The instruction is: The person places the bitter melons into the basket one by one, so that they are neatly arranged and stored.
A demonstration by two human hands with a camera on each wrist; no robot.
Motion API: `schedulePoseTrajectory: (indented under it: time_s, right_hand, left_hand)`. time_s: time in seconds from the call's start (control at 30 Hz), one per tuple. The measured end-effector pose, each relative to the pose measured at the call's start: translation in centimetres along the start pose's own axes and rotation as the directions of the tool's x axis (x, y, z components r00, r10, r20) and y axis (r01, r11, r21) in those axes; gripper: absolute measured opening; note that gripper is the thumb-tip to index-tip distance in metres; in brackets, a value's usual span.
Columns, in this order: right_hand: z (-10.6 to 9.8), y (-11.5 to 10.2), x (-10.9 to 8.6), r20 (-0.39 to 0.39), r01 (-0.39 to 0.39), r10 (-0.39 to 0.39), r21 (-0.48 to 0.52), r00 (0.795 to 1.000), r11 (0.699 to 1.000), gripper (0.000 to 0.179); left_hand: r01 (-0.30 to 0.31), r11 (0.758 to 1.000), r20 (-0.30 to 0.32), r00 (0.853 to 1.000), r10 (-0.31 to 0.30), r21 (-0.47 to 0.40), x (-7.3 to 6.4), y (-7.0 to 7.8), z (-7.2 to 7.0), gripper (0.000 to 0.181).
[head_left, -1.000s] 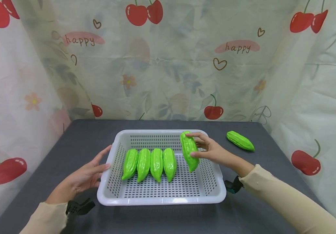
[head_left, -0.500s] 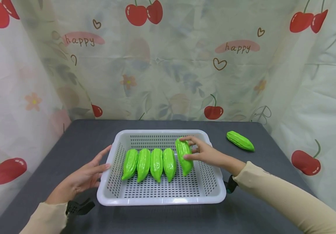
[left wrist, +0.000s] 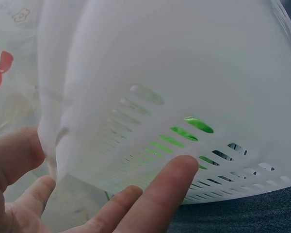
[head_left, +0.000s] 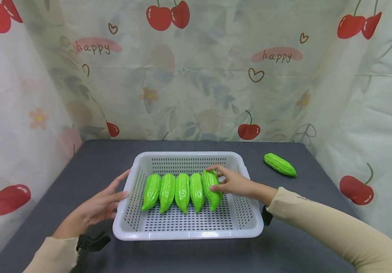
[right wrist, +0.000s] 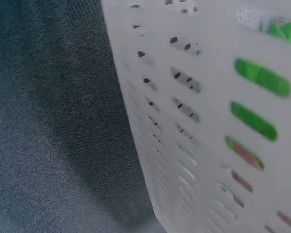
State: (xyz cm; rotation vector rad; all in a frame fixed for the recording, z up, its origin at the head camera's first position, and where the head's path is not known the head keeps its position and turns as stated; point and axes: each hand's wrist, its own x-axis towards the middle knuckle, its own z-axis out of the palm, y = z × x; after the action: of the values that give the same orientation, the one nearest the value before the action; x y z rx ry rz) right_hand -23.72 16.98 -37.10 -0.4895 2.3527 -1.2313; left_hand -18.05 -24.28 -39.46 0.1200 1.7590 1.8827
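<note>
My right hand [head_left: 238, 184] is inside the white slotted plastic basket [head_left: 189, 234], gripping a bright green bitter melon [head_left: 211, 196] between thumb and fingers. That melon stands at the right end of a row of similar bitter melons [head_left: 182, 193], close beside its neighbour. On the basket's left side, my left hand [head_left: 98, 206] has its thumb and fingers extended at the rim and outer wall. In the left wrist view, the left fingers [left wrist: 160, 194] lie along the slotted wall, with green showing through. From the right wrist, the basket wall [right wrist: 213, 97] hides most of the right hand.
One more bitter melon [head_left: 280, 164] lies on the dark tabletop [head_left: 182, 256] to the right, behind my right forearm. Patterned curtains [head_left: 196, 94] with cherries and "happy" lettering surround the table at the back and sides. The basket's right half shows bare slotted floor.
My right hand has moved left and down with the bitter melon, bringing it from above the basket's right part to the end of the row. My left hand and the basket stay put.
</note>
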Motion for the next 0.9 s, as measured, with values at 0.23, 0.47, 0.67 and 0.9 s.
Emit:
schedulePoseTrajectory:
  time_s: [0.23,0.47,0.67,0.9]
  right_hand:
    - [0.6,0.0,0.4,-0.051,-0.045,0.040,-0.106,0.998,0.993,0.056]
    - [1.1,0.1,0.6,-0.080,-0.050,0.034,-0.207,0.996,0.977,0.051]
    - [1.3,0.2,0.8,-0.080,-0.017,-0.003,-0.248,0.997,0.968,0.052]
    - [1.6,0.4,1.1,-0.084,-0.042,0.017,-0.312,0.996,0.949,0.053]
  left_hand:
    - [-0.001,1.000,-0.005,1.000,0.001,-0.003,0.0,0.0,0.1,0.082]
    - [-0.005,1.000,0.008,1.000,0.005,0.001,0.0,-0.1,0.0,0.082]
    - [-0.012,1.000,0.017,1.000,0.012,0.000,0.1,0.0,-0.1,0.080]
    - [-0.007,1.000,-0.004,1.000,0.007,0.013,0.1,-0.1,0.0,0.080]
